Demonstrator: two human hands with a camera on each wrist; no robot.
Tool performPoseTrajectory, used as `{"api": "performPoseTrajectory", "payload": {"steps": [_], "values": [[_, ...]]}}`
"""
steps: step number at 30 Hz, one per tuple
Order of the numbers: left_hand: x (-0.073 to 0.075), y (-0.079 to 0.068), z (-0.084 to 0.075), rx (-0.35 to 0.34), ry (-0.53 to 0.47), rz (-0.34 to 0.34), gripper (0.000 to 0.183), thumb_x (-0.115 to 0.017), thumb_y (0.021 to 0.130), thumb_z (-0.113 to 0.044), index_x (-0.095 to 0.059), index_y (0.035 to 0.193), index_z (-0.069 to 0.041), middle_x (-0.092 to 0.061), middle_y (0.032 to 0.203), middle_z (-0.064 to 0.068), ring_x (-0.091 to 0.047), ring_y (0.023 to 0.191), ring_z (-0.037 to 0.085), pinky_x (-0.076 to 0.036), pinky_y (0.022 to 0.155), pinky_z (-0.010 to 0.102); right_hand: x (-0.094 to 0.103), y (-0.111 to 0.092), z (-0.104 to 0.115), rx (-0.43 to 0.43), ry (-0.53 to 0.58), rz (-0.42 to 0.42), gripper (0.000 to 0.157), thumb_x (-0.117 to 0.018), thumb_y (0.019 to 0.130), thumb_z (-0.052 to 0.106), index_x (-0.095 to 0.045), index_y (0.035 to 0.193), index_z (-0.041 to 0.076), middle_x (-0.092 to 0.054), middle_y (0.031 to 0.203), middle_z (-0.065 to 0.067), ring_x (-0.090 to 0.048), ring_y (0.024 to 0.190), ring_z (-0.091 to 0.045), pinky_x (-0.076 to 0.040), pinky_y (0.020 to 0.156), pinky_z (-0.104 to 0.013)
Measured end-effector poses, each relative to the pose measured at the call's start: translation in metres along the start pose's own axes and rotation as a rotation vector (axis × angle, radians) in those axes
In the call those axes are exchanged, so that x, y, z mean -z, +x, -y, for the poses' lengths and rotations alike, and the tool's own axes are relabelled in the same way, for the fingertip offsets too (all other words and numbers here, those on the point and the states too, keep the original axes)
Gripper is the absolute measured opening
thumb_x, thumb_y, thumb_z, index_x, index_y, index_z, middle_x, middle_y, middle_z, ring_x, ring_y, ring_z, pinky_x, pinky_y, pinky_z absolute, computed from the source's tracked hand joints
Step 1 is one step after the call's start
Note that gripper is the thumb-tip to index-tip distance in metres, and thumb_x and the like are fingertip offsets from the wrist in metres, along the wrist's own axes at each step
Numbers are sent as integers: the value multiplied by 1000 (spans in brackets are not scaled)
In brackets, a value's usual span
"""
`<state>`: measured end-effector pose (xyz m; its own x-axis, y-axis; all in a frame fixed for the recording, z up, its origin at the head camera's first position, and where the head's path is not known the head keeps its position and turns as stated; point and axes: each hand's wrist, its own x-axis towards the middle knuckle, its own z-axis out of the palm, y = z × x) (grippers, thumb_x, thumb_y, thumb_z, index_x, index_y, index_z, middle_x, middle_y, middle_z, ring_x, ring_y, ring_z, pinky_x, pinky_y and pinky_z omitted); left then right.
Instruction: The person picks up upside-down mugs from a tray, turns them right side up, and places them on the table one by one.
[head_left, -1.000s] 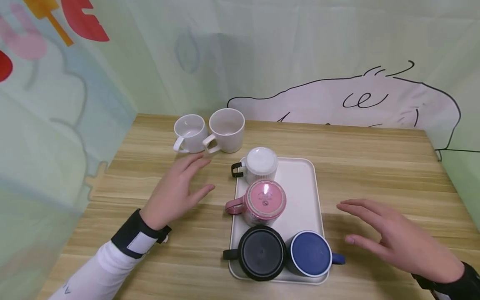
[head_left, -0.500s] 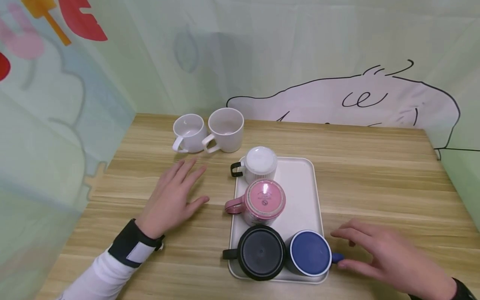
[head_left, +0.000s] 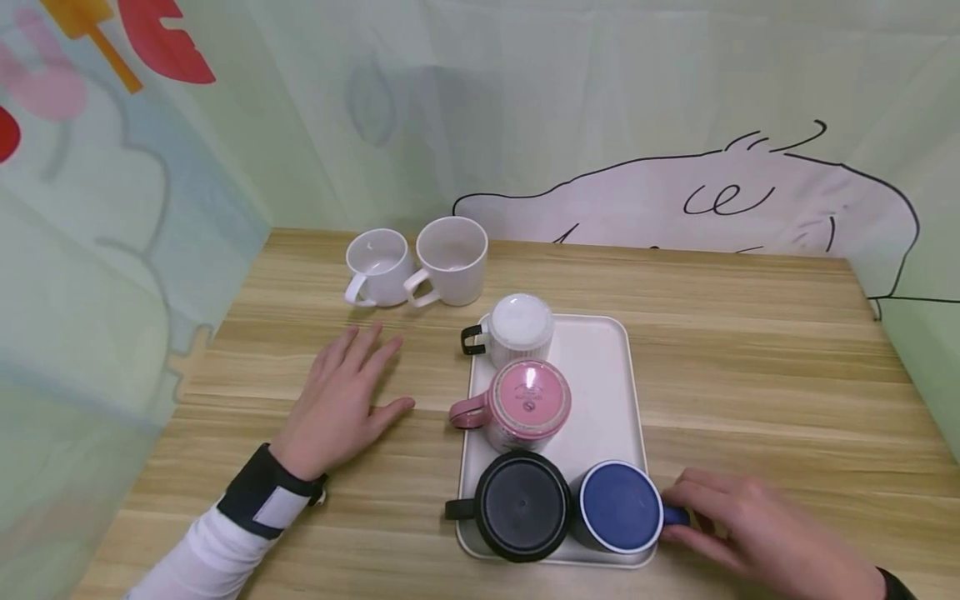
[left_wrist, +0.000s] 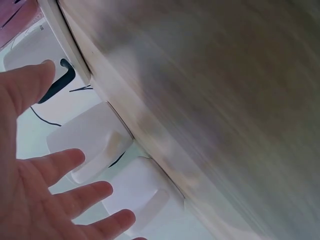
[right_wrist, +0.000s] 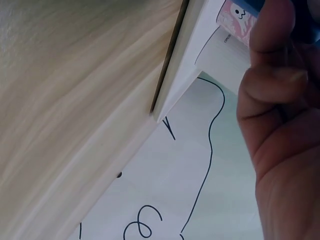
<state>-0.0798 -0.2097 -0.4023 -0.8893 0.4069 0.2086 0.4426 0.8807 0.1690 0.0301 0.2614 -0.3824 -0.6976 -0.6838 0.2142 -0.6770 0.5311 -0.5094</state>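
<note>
My right hand [head_left: 757, 529] pinches the handle of a blue mug [head_left: 618, 507], which sits at the near right corner of a white tray [head_left: 600, 375]. Fingers are spread on my left hand [head_left: 330, 408], which holds nothing over the wood left of the tray. A black mug [head_left: 523, 506] stands beside the blue one, its handle pointing left. Behind it are an upside-down pink mug [head_left: 528, 400] and an upside-down white mug [head_left: 521, 325] with a black-tipped handle. In the right wrist view, curled fingers [right_wrist: 272, 65] cover most of the blue mug.
Two white mugs, a shorter one [head_left: 380, 267] and a taller one [head_left: 453, 260], stand upright near the back left of the wooden table [head_left: 750, 333]. A printed curtain [head_left: 600, 100] hangs along the back edge.
My right hand has come in from the right and closed on the blue mug's handle. My left hand has drawn back slightly toward me. The mugs and tray have stayed put.
</note>
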Motion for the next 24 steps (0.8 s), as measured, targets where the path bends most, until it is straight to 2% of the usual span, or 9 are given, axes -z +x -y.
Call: {"api": "performPoseTrajectory", "payload": {"steps": [3,9,12,16,24], "values": [[0,0,-1,-2,-5,1,79,-71,85,-55,-51,145,-9,-35,154,21,-26,141,48,-23,108,66,-1,-1,0,3,26,-1,29,-76,88,18,-62,109,32,-54,96,24,-52,77,8,-42,66,-7],[1,0,-2,-15,-13,-12,79,-72,85,-54,-51,145,-8,-36,154,21,-27,140,49,-24,107,67,-1,0,3,-71,63,49,27,-72,92,22,-61,114,36,-57,98,24,-55,78,7,-46,69,-9],[1,1,-2,-17,-16,-15,79,-72,85,-54,-51,145,-8,-36,153,21,-27,140,48,-23,108,66,0,1,3,-82,66,56,25,-69,95,24,-61,115,36,-59,98,23,-55,80,7,-46,70,-9],[3,1,-4,-16,-21,-18,80,-72,84,-55,-50,146,-8,-37,153,21,-28,139,48,-23,108,65,-1,1,0,-48,54,26,25,-69,95,22,-62,115,33,-60,99,22,-56,81,6,-46,72,-9],[6,4,-6,-28,-20,-34,78,-70,85,-56,-51,145,-8,-39,152,20,-30,139,47,-26,108,64,2,1,-6,28,29,-52,33,-76,87,11,-65,114,27,-60,99,20,-56,81,5,-46,69,-11]]}}
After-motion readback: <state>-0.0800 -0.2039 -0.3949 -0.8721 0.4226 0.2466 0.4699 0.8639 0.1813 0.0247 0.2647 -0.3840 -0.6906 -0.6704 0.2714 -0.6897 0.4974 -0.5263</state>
